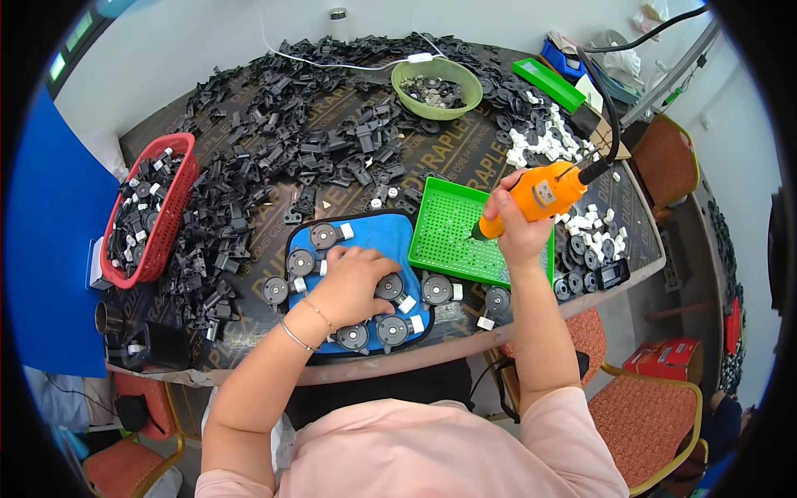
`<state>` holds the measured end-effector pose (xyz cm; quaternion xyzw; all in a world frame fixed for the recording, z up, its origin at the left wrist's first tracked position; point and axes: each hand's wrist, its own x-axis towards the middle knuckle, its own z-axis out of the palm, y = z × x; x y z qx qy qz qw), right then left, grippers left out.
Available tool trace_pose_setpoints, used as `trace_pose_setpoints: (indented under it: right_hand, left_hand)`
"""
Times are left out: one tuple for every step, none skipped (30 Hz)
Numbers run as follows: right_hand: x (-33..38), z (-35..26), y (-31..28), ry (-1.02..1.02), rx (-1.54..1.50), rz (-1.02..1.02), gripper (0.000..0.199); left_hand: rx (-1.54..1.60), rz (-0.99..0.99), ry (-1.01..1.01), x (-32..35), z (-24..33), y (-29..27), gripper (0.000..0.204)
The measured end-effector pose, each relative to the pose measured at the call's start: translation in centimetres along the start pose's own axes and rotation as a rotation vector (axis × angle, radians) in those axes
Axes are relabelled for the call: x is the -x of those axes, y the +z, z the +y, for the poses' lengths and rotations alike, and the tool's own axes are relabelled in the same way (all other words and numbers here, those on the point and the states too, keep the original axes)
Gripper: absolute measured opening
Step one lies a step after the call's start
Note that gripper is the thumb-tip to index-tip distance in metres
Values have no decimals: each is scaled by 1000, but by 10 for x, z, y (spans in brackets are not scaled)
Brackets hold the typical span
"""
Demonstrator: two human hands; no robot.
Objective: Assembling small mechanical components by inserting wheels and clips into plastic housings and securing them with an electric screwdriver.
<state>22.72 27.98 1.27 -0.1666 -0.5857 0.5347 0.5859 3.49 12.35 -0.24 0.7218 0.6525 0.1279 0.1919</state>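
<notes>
My right hand [516, 217] is wrapped round an orange electric screwdriver [544, 192], a black cable at its back end. The screwdriver's tip points down-left over a shallow green perforated tray [444, 212] with small bits in it. On a blue mat [386, 232], my left hand [353, 284] grips a round black plastic part [388, 286] with a white block on it, between thumb and fingers. Several similar round parts lie around that hand, such as one [324, 236] above it and another [393, 329] below it. One more round part [436, 290] sits right of the mat.
Loose black parts [332, 149] cover much of the dark table. At left stands a red basket [170, 217] full of parts; a yellow-green bowl [461, 76] of small pieces is at the back. White pieces [544, 141] lie at right. Orange chairs [647, 419] stand by the near edge.
</notes>
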Motion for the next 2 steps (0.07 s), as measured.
trace_pose_setpoints:
  right_hand:
    - [-1, 1, 0, -9, 15, -11, 21]
    - [-1, 1, -1, -16, 33, -18, 21]
  left_hand:
    - [10, 10, -15, 2, -1, 0, 62]
    - [15, -30, -86, 1, 4, -6, 64]
